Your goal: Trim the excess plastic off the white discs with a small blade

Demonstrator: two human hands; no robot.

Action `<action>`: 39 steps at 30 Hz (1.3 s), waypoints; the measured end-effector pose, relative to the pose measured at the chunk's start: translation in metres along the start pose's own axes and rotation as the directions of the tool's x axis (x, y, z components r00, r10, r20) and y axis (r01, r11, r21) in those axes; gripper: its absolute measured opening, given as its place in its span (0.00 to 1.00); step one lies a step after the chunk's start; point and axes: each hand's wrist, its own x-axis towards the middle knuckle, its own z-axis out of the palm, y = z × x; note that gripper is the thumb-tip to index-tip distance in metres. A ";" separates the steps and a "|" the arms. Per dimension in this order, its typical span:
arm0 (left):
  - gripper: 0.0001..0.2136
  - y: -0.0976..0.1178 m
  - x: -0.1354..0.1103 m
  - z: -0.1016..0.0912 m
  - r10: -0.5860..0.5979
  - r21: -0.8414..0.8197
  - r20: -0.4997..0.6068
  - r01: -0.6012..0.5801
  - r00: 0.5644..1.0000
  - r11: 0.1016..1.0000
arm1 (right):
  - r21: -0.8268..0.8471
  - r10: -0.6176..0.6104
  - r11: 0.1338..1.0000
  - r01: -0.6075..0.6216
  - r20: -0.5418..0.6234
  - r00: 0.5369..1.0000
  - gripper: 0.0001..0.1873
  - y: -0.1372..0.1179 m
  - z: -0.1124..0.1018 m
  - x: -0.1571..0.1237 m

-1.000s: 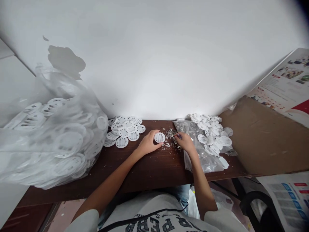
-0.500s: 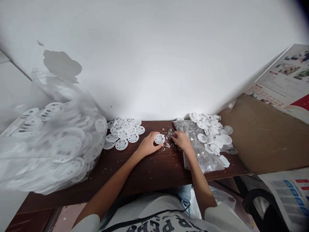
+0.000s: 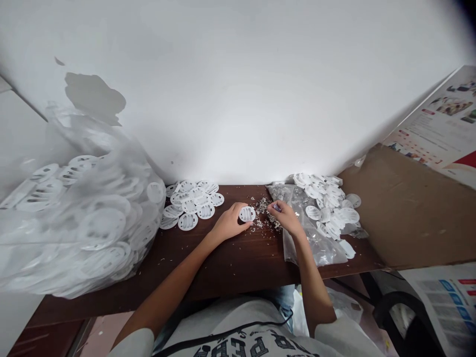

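My left hand [image 3: 231, 221] grips a round white slotted plastic disc [image 3: 247, 214] by its edge, thumb and fingers on its left side. A heap of tiny metal pieces [image 3: 263, 204] is scattered on the dark brown table between my hands. Over the right side of that heap, my right hand [image 3: 284, 215] has its fingertips pinched together; whatever lies in them is too small to make out. Left of my left hand, more of the same white discs [image 3: 197, 201] lie in a loose pile.
A big clear plastic bag [image 3: 111, 233] full of white discs stands at the left. To the right, a flat clear bag [image 3: 316, 245] lies beneath another heap of white discs [image 3: 330, 198]. A cardboard sheet [image 3: 409, 213] leans at the table's right end, against the white wall [image 3: 238, 99].
My right hand has shifted slightly to the right over the small metal pieces, fingers still pinched. The left hand keeps the disc almost in place.
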 end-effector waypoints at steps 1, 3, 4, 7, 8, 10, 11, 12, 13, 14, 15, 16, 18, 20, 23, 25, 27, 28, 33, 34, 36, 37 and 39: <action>0.27 0.001 0.000 0.000 -0.001 -0.002 -0.001 0.001 1.000 1.000 | 0.127 0.048 0.991 -0.051 0.024 0.999 0.13 -0.002 0.001 -0.001; 0.27 0.002 0.000 -0.002 0.002 -0.010 0.000 -0.002 1.000 1.000 | 0.384 0.109 0.913 -0.139 0.099 0.989 0.14 -0.007 0.003 -0.001; 0.26 0.002 0.000 -0.002 0.007 -0.016 0.001 -0.007 1.000 1.000 | 0.491 0.119 0.854 -0.173 0.140 0.983 0.14 -0.010 0.004 0.000; 0.26 0.003 0.000 -0.003 0.029 -0.038 0.002 -0.029 1.000 0.999 | 0.684 0.106 0.692 -0.230 0.218 0.970 0.14 -0.017 0.008 0.004; 0.26 0.003 0.000 -0.003 0.036 -0.042 0.002 -0.036 0.999 0.998 | 0.714 0.096 0.657 -0.241 0.238 0.966 0.15 -0.019 0.010 0.006; 0.25 0.003 0.000 -0.003 0.043 -0.045 0.006 -0.043 0.999 0.998 | 0.748 0.077 0.610 -0.263 0.274 0.959 0.18 -0.021 0.012 0.009; 0.25 0.003 -0.001 -0.003 0.043 -0.044 0.009 -0.043 0.999 0.998 | 0.759 0.068 0.593 -0.270 0.287 0.956 0.19 -0.022 0.013 0.011; 0.25 0.003 -0.001 -0.003 0.041 -0.042 0.010 -0.041 0.999 0.998 | 0.768 0.064 0.580 -0.272 0.290 0.955 0.19 -0.022 0.014 0.012; 0.25 0.003 -0.001 -0.003 0.038 -0.039 0.008 -0.038 0.999 0.999 | 0.776 0.065 0.571 -0.267 0.282 0.957 0.19 -0.022 0.014 0.013; 0.25 0.003 -0.001 -0.003 0.033 -0.037 0.001 -0.033 0.999 0.999 | 0.782 0.071 0.569 -0.254 0.261 0.963 0.18 -0.022 0.013 0.015; 0.26 0.002 -0.001 -0.003 0.026 -0.034 -0.009 -0.026 1.000 0.999 | 0.785 0.081 0.574 -0.236 0.232 0.969 0.17 -0.021 0.011 0.016; 0.26 0.002 -0.001 -0.003 0.017 -0.031 -0.018 -0.018 1.000 0.999 | 0.780 0.092 0.587 -0.215 0.199 0.976 0.16 -0.019 0.008 0.017; 0.26 0.001 0.000 -0.002 0.002 -0.023 -0.025 -0.003 1.000 1.000 | 0.737 0.118 0.651 -0.180 0.136 0.984 0.14 -0.015 0.002 0.017; 0.26 0.000 0.000 -0.001 0.001 -0.017 -0.025 -0.001 1.000 1.000 | 0.592 0.139 0.791 -0.155 0.072 0.988 0.14 -0.009 -0.005 0.016; 0.24 -0.003 0.002 0.001 0.009 -0.003 -0.070 -0.009 0.998 1.000 | 0.099 0.100 0.990 -0.099 -0.003 0.995 0.12 0.000 -0.010 0.013; 0.23 -0.005 0.003 0.003 -0.012 0.005 -0.147 0.013 0.989 1.000 | -0.140 0.061 0.988 -0.058 0.016 0.998 0.10 0.004 -0.009 0.011; 0.22 -0.008 0.005 0.004 -0.051 -0.008 -0.232 0.051 0.971 0.999 | -0.202 0.050 0.979 -0.038 0.053 0.997 0.08 0.006 -0.006 0.010; 0.21 -0.009 0.005 0.004 -0.072 -0.025 -0.264 0.068 0.962 0.997 | -0.206 0.050 0.978 -0.036 0.065 0.997 0.07 0.006 -0.005 0.010; 0.20 -0.015 0.007 0.006 -0.117 -0.097 -0.305 0.091 0.945 0.991 | -0.252 0.015 0.968 0.004 0.074 0.997 0.07 0.002 0.000 0.014; 0.20 -0.015 0.007 0.006 -0.112 -0.098 -0.306 0.085 0.945 0.992 | -0.262 -0.028 0.964 0.050 0.089 0.996 0.07 0.000 0.003 0.016; 0.20 -0.015 0.007 0.006 -0.093 -0.088 -0.303 0.069 0.949 0.994 | -0.299 -0.133 0.939 0.168 0.133 0.982 0.08 -0.002 0.009 0.019; 0.20 -0.015 0.007 0.006 -0.084 -0.082 -0.298 0.062 0.951 0.995 | -0.324 -0.175 0.921 0.218 0.158 0.972 0.09 -0.003 0.013 0.020; 0.20 -0.014 0.007 0.006 -0.073 -0.073 -0.287 0.054 0.955 0.996 | -0.370 -0.202 0.891 0.262 0.191 0.960 0.10 -0.004 0.020 0.020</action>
